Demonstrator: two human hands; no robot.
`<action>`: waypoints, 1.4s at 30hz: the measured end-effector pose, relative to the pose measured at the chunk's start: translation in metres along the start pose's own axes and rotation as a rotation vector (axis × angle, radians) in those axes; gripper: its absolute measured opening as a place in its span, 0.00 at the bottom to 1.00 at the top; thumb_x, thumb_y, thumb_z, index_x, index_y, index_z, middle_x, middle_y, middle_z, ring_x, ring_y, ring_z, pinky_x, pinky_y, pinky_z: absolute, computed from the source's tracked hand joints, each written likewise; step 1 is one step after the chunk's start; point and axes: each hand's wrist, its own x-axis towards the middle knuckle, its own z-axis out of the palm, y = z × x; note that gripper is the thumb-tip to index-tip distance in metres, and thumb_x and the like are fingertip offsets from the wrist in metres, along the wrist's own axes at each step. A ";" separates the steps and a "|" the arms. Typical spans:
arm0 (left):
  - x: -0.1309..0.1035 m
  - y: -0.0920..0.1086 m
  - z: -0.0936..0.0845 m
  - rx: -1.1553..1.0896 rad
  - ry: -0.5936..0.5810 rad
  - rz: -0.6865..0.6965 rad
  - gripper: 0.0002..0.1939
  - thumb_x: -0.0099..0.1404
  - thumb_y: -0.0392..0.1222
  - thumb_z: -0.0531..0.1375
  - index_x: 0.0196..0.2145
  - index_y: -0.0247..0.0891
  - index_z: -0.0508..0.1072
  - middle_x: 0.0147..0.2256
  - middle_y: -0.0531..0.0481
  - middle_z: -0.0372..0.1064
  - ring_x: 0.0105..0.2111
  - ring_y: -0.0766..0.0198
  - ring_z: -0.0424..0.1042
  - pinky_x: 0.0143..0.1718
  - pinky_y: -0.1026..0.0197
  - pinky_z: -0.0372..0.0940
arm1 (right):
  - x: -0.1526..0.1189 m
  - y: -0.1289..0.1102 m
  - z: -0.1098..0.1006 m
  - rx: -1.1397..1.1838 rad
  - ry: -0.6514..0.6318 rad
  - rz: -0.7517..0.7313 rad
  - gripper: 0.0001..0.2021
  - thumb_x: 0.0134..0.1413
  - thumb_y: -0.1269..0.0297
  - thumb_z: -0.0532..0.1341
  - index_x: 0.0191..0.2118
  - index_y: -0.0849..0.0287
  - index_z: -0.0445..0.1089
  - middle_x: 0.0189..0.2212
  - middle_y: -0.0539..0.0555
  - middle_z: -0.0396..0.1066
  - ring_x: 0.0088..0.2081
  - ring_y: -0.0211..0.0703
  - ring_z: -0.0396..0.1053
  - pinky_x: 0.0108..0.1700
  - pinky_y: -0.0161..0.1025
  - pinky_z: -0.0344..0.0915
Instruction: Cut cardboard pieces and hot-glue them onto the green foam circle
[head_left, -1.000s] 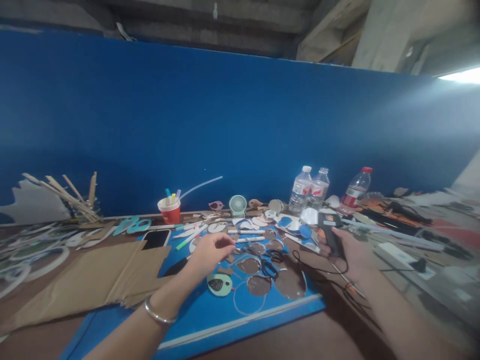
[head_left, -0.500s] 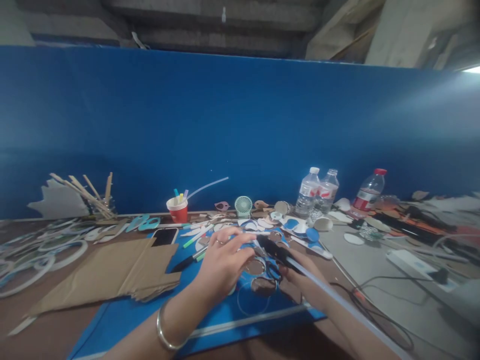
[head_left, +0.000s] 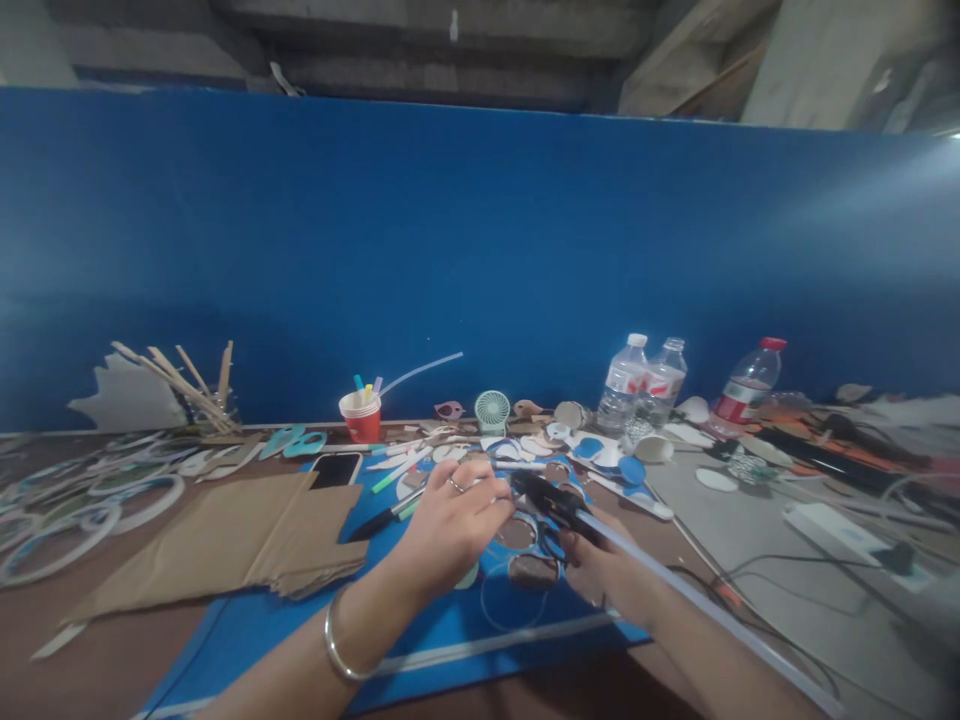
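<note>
My right hand is wrapped round the grip of a black hot glue gun, its nozzle pointing left toward my other hand. A long translucent glue stick runs out of the gun's back over my right forearm. My left hand, with a ring and a silver bangle, is closed with curled fingers just left of the nozzle. Whatever its fingertips hold is hidden. Below the gun, brown round pieces lie on the blue mat.
Left of the mat lies cut cardboard, with a phone behind it. A red paper cup of markers, a small fan and plastic bottles line the back. Cables and a power strip lie right.
My left hand's fingers have curled in more, where before they stretched toward the nozzle. The glue gun stays in my right hand. The whole view has shifted slightly.
</note>
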 end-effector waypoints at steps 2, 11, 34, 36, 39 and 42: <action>-0.001 -0.002 0.000 0.011 -0.025 0.018 0.11 0.65 0.35 0.49 0.35 0.40 0.71 0.36 0.50 0.71 0.42 0.59 0.61 0.41 0.55 0.49 | 0.001 0.008 -0.001 0.067 0.014 0.052 0.14 0.43 0.52 0.61 0.28 0.60 0.68 0.16 0.47 0.60 0.19 0.36 0.57 0.22 0.33 0.54; 0.002 -0.012 0.002 -0.085 -0.078 -0.136 0.09 0.63 0.37 0.53 0.29 0.41 0.72 0.34 0.52 0.71 0.41 0.60 0.61 0.43 0.55 0.49 | 0.004 0.015 -0.013 0.317 0.117 0.043 0.15 0.50 0.54 0.58 0.33 0.63 0.67 0.18 0.47 0.61 0.20 0.35 0.58 0.24 0.33 0.55; -0.015 -0.031 0.044 -1.042 0.087 -1.179 0.12 0.50 0.46 0.60 0.29 0.34 0.72 0.23 0.51 0.68 0.23 0.68 0.66 0.25 0.67 0.62 | 0.017 0.015 0.004 0.060 -0.051 0.120 0.18 0.53 0.51 0.52 0.24 0.62 0.65 0.14 0.48 0.62 0.19 0.37 0.59 0.24 0.34 0.53; -0.025 -0.030 0.042 -1.069 0.112 -1.215 0.11 0.51 0.45 0.61 0.28 0.34 0.71 0.21 0.52 0.66 0.22 0.68 0.65 0.24 0.67 0.61 | 0.018 0.017 0.013 0.082 -0.096 0.122 0.18 0.54 0.52 0.52 0.27 0.62 0.66 0.14 0.48 0.62 0.19 0.37 0.58 0.24 0.34 0.52; -0.035 -0.029 0.046 -1.120 0.132 -1.252 0.10 0.52 0.44 0.60 0.27 0.34 0.69 0.20 0.54 0.65 0.21 0.70 0.64 0.24 0.68 0.60 | 0.015 0.027 0.021 0.037 -0.112 0.126 0.19 0.53 0.50 0.52 0.26 0.63 0.66 0.15 0.49 0.62 0.20 0.38 0.59 0.24 0.34 0.52; -0.039 -0.027 0.052 -1.236 0.147 -1.266 0.08 0.54 0.42 0.59 0.27 0.34 0.66 0.21 0.54 0.65 0.20 0.72 0.63 0.22 0.69 0.58 | 0.009 0.038 0.025 0.016 -0.111 0.100 0.22 0.52 0.47 0.51 0.22 0.62 0.65 0.15 0.50 0.60 0.20 0.38 0.59 0.24 0.35 0.54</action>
